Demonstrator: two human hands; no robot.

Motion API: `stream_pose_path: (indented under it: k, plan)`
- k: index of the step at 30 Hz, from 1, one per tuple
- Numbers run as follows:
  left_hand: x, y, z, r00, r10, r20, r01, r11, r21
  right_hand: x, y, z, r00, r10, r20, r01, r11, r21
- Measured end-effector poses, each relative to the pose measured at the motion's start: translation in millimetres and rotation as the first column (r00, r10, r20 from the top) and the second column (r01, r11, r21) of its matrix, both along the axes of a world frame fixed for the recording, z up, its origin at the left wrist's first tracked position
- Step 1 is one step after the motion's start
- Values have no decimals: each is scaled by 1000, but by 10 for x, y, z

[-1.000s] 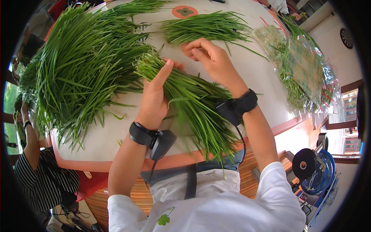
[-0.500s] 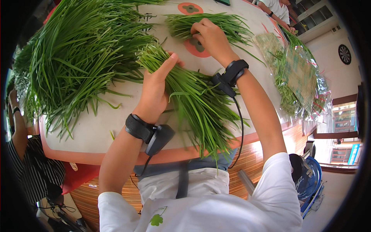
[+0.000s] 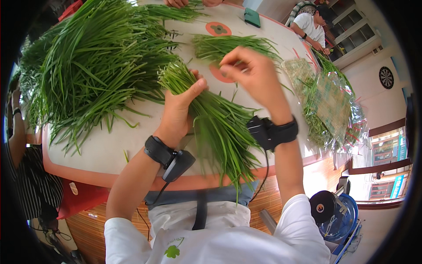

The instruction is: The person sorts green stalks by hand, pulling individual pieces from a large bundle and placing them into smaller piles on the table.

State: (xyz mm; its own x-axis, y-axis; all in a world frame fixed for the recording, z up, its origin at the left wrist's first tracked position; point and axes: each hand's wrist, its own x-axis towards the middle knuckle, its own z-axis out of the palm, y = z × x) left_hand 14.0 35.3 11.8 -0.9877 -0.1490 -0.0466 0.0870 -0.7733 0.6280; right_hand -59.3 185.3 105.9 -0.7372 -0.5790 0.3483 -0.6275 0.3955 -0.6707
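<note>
My left hand (image 3: 176, 110) is wrapped round a thick bunch of garlic chives (image 3: 220, 121), its thumb across the top near the pale cut ends. The long green leaves fan down to the right, over the table's near edge. My right hand (image 3: 257, 79) hovers to the right of the bunch, apart from it. Its fingers are curled in toward the thumb and blurred; anything between them cannot be made out. Just beyond the right hand lies a smaller bunch of chives (image 3: 220, 46). A big heap of loose chives (image 3: 96, 66) covers the table's left side.
The white table (image 3: 101, 154) has an orange rim. At the right lies clear plastic (image 3: 329, 103) over more greens. A dark green case (image 3: 252, 17) sits at the far edge. Another person's hands (image 3: 176, 2) show at the top; a person in white (image 3: 312, 26) works at the far right.
My right hand has drawn back from the smaller bunch, toward me and to the right. My left hand still grips its bunch. The view has tilted slightly, showing more of the far side.
</note>
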Motion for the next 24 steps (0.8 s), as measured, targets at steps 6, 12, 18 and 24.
stream_pose_path:
  k: [6,12,18,24]
  plan:
    - [-9,-18,21,997,-18,73,16,999,27,-59,-26,-346,983,147,108,-157,984,85]
    - [-50,-11,53,993,-32,110,27,998,48,-713,238,-600,943,-242,-228,280,948,151]
    - [-78,-36,-4,994,-29,105,27,999,22,-839,303,-731,895,-214,-390,314,926,212]
    - [-85,-11,6,994,-13,112,18,999,-42,-853,422,-770,807,-290,-514,432,884,178]
